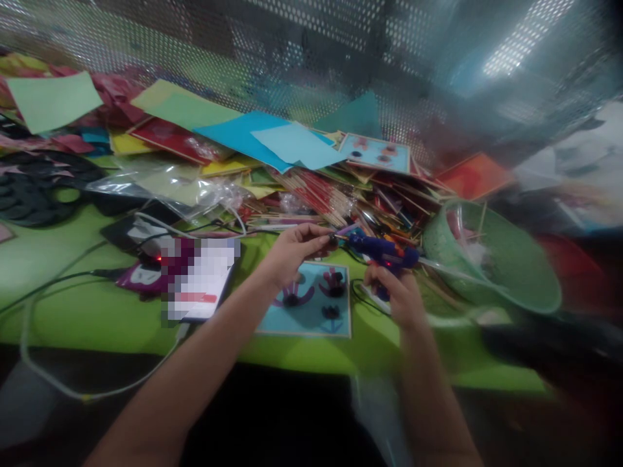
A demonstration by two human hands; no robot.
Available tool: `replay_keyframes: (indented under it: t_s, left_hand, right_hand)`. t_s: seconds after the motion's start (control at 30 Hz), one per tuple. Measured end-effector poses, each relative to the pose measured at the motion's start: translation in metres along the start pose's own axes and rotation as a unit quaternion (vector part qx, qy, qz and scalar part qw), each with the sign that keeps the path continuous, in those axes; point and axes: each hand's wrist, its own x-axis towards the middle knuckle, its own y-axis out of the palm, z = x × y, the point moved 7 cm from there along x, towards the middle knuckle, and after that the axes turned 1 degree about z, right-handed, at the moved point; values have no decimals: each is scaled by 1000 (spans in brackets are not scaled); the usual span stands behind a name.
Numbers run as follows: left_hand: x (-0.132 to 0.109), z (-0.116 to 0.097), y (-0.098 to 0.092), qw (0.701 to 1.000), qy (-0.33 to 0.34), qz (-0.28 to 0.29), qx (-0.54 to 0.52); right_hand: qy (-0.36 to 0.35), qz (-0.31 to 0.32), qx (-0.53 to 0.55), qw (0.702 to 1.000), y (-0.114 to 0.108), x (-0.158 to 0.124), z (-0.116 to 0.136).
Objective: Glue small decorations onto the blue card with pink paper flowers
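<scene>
My right hand point(392, 288) is wrapped round the grip of a blue glue gun point(387, 251), a glue stick trailing from its rear. Its nozzle points left, toward my left hand point(304, 245). The fingers of that left hand pinch a small dark piece point(333, 240) right at the nozzle; its kind is too small to make out. Below both hands lies a light blue card point(309, 318) on the green table. Purple curved shapes and dark, flower-like pieces are stuck on the card. My left forearm hides part of its left side.
A phone point(207, 279) with a white cable lies left, beside a purple power strip point(146, 275) with a red light. Coloured paper sheets point(243, 136) and thin sticks point(316, 194) pile up behind. A green basket point(516, 266) stands at right. Cords cross the green table point(73, 311).
</scene>
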Motion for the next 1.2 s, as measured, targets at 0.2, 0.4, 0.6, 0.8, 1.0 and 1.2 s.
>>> replay_keyframes:
  t_s: [0.2,0.4,0.6,0.8,1.0,1.2]
  left_hand:
    - [0,2,-2,999,-17,-18,-32]
    - [1,3,-4,999,-21,-8,-42]
    - [2,2,-4,999,-8,-5,-44]
    - [4,-8,-8,998,51,-19,40]
    - [2,-15,-6,934,109,-4,340]
    - [-16,-4,13,806,93,80,579]
  right_hand:
    - [4,15,-3,1000,0,0,-4]
    - [2,6,10,1000,-1,0,-3]
    - [5,25,27,999,1,0,-5]
    - [-30,16,101,994,-3,-1,4]
    - [-53,-19,133,990,-10,0,10]
    - [-65,-13,140,988,-10,-1,10]
